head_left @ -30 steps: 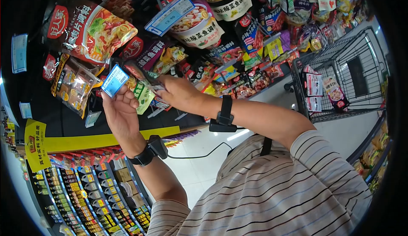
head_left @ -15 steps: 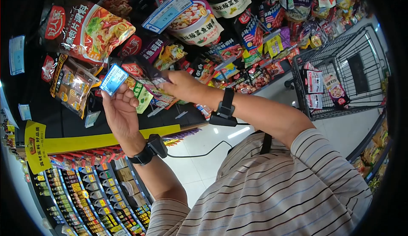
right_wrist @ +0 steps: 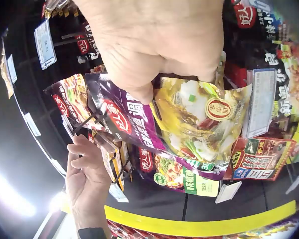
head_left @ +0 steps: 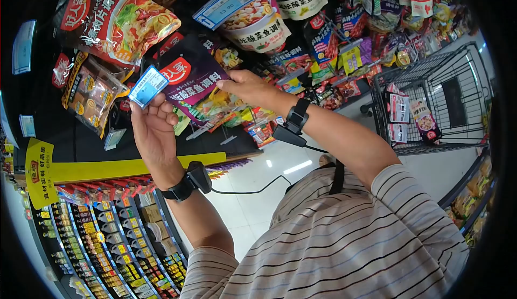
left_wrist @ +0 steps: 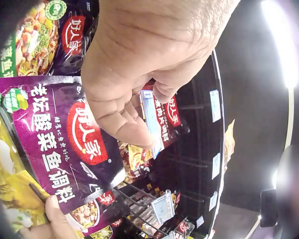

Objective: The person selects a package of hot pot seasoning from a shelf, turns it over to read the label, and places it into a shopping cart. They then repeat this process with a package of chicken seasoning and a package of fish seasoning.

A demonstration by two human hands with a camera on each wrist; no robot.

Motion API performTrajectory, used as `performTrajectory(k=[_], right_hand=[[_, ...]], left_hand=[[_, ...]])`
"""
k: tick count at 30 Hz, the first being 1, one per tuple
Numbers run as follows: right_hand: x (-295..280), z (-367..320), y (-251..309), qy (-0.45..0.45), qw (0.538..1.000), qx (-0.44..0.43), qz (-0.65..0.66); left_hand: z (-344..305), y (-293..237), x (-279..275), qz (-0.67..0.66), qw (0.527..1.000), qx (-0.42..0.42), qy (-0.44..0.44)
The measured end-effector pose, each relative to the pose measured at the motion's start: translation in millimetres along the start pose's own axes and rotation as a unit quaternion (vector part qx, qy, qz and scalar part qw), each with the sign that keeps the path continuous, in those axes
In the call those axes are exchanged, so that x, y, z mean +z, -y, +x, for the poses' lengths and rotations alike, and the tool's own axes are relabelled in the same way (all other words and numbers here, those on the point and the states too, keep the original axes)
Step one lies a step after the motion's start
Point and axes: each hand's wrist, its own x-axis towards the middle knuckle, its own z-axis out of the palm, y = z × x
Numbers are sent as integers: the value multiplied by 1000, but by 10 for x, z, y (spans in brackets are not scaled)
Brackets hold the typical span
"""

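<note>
My right hand (head_left: 253, 91) grips a purple seasoning packet (head_left: 188, 78) by its edge, thumb on the printed front. Held in front of the hanging rack, the packet shows its red logo and white lettering. In the right wrist view, its food picture (right_wrist: 189, 117) faces the camera below the fingers. My left hand (head_left: 154, 129) pinches a blue-and-white price tag (head_left: 149, 87) between thumb and fingers, just left of the packet. The left wrist view shows this tag (left_wrist: 150, 122) nearly edge-on. A green-labelled pouch (right_wrist: 202, 181) hangs behind the packet, partly hidden in the head view.
A large seasoning pouch (head_left: 118, 27) hangs at upper left, above a clear-fronted pack (head_left: 92, 102). Another price tag (head_left: 227, 4) juts out above the hands. A yellow strip (head_left: 129, 176) edges the shelf. At right stands a shopping cart (head_left: 452, 99) containing several packets.
The purple packet has come out from the rack and turned its front toward the head camera, as my right hand moved up and right. My left hand stays at the tag.
</note>
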Motion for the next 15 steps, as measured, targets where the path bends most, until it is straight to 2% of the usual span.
performTrajectory(k=[1,4,7,10,13,15], right_hand=[[-6,-12,61,1,1000,22,-15],[11,55,-47,-37,998,-4,-60],[22,116,-130,-77,995,-29,-48],[35,97,-78,-82,996,-8,21],[-21,127,-81,-76,995,-17,-61],[18,139,-56,-73,997,-16,2]], left_hand=[[1,-2,-4,-1,1000,-2,0],[-1,-4,-6,-6,1000,1,5],[-8,-2,-23,5,1000,1,-2],[-12,28,-22,3,1000,5,-15],[-6,17,-40,14,1000,-2,5],[2,14,-33,12,1000,1,5]])
